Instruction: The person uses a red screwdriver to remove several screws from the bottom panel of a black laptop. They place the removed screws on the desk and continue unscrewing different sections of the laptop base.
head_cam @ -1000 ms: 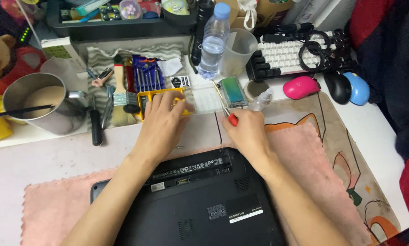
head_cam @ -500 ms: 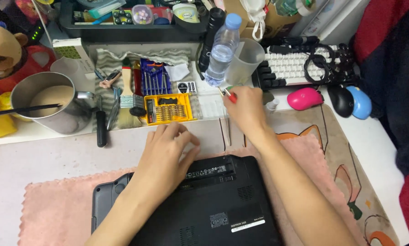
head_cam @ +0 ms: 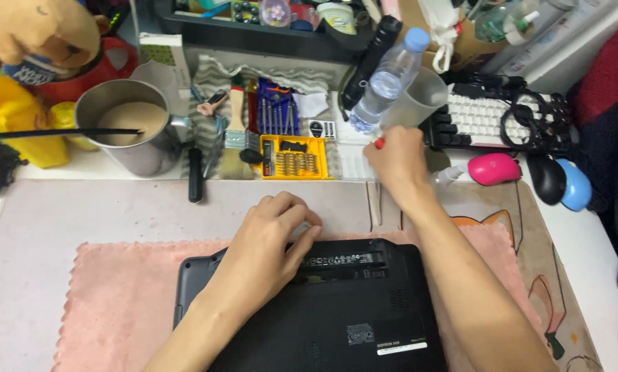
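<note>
Work looks early on: black laptop (head_cam: 322, 310) lying underside up on a fuzzy pink cloth (head_cam: 123, 296), bottom cover apparently on and nothing lifted off yet, though screws too small to make out.

At far left, a dented steel pot (head_cam: 133, 124) of beige liquid with a dark stick across the rim. Beside it, a flat bristle brush (head_cam: 234, 134) with a wooden handle. Then a yellow plastic bit case (head_cam: 295, 157), lid open, rows of small metal bits.

Left hand (head_cam: 271, 241) pressed on the laptop's rear edge, fingers curled down over the matte battery strip (head_cam: 343, 260), gripping nothing loose.

Right hand (head_cam: 397, 162) up by the clear water bottle (head_cam: 384, 83), fingers closed round a red-tipped screwdriver (head_cam: 378, 142), shaft hidden.

Further right, a glossy pink mouse (head_cam: 495, 168).
</note>
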